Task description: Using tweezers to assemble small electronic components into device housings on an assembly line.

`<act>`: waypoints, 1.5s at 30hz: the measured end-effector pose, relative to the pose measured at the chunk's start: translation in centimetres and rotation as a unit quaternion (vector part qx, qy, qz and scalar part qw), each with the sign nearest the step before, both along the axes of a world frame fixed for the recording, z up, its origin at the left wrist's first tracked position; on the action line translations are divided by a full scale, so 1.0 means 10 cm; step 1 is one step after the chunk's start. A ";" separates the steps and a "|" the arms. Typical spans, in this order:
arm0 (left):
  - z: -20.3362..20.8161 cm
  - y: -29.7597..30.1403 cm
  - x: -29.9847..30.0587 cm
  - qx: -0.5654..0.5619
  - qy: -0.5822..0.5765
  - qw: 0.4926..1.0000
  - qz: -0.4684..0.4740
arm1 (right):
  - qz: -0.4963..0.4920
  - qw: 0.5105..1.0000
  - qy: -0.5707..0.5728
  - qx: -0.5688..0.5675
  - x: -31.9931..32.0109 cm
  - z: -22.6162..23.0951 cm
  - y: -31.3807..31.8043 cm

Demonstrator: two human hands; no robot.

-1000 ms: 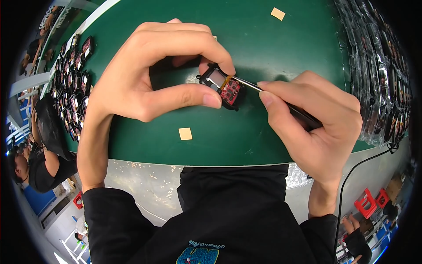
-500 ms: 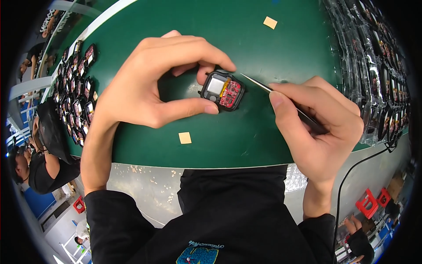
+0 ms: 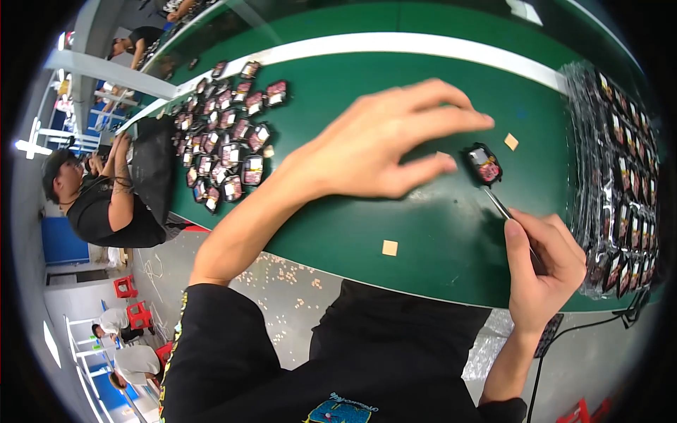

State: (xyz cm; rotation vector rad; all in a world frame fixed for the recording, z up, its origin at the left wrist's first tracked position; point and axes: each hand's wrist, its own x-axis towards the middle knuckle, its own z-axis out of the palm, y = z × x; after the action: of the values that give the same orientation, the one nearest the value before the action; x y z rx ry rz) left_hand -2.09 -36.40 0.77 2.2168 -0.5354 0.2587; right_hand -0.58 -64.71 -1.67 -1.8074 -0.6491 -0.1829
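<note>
A small black electronic module [image 3: 484,164] with a red circuit board and a pale square part lies on the green table. Just left of it my left hand [image 3: 395,141] hovers, fingers spread and holding nothing. My right hand [image 3: 546,264] grips slim metal tweezers [image 3: 499,204] between thumb and fingers. Their tip points at the module's lower edge; whether it touches cannot be made out. A small tan square pad [image 3: 511,142] lies to the right of the module, and another tan pad [image 3: 389,247] is nearer the table's front edge.
Many similar modules [image 3: 229,154] are spread at the left of the table [image 3: 338,233]. Clear plastic trays [image 3: 591,183] filled with more stand at the right. A white rail [image 3: 395,44] crosses the far side. A co-worker [image 3: 106,204] sits at the left.
My left hand has let go of the module and opened beside it. The whole view has swung left, showing more of the loose modules. The tweezers stay in my right hand.
</note>
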 end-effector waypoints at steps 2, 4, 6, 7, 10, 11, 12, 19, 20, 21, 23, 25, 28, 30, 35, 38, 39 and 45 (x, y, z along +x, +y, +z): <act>0.11 0.32 0.08 0.163 -0.147 0.973 0.077 | -0.008 1.000 0.006 0.004 0.00 -0.01 -0.01; 0.25 0.69 -0.03 0.256 -0.108 0.936 0.216 | -0.006 1.000 0.022 0.002 0.00 -0.01 -0.01; 0.43 1.04 -0.28 0.411 0.009 0.866 0.286 | 0.023 0.999 0.029 -0.017 -0.02 0.01 0.01; 0.41 1.27 -0.46 0.439 0.016 0.853 0.282 | 0.053 0.997 0.034 -0.039 -0.01 0.02 0.05; 0.41 1.43 -0.69 0.408 0.130 0.837 0.340 | 0.072 0.995 0.026 -0.070 0.00 0.03 0.14; 0.40 1.45 -0.67 0.407 0.128 0.840 0.336 | 0.068 0.995 0.025 -0.071 0.00 0.04 0.15; 0.38 1.46 -0.64 0.380 0.128 0.858 0.321 | 0.056 0.996 0.023 -0.071 0.01 0.05 0.17; 0.23 0.85 -0.42 0.207 0.053 0.962 0.169 | -0.006 0.997 0.020 -0.068 0.02 0.07 0.09; 0.13 0.67 -0.37 0.156 0.059 0.976 0.143 | 0.005 0.997 0.031 -0.065 0.02 0.03 0.08; 0.06 0.52 -0.34 0.146 0.046 0.982 0.112 | 0.001 0.997 0.030 -0.069 0.02 0.03 0.08; -0.05 0.26 -0.31 0.136 0.006 0.989 0.061 | -0.030 0.998 0.055 -0.028 0.00 0.02 0.08; -0.06 0.10 -0.33 0.122 0.001 0.992 0.018 | -0.026 0.998 0.058 -0.018 0.03 -0.01 0.08; -0.06 0.01 -0.37 0.078 0.012 0.996 -0.032 | -0.027 0.997 0.072 -0.012 0.02 0.01 0.07; -0.08 -0.01 -0.38 0.073 0.018 0.997 -0.006 | -0.010 0.997 0.078 -0.006 0.02 0.01 0.08; -0.12 0.04 -0.36 0.100 0.039 0.994 -0.006 | -0.003 0.997 0.078 -0.015 0.02 0.01 0.09; -0.09 -0.01 -0.38 0.089 0.057 0.994 -0.019 | 0.040 0.997 0.061 -0.031 0.05 0.03 0.05; -0.08 -0.05 -0.40 0.062 0.084 0.994 -0.014 | 0.060 0.996 0.062 -0.033 0.05 0.03 0.04; -0.10 -0.03 -0.38 0.085 0.069 0.993 -0.040 | 0.091 0.992 0.027 -0.078 0.06 0.02 0.06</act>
State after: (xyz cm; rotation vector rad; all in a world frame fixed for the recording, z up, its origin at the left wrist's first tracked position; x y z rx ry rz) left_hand -5.87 -36.67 -0.27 2.3497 -0.5872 0.0185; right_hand 0.01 -64.06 -1.50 -1.8830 -0.8044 0.0406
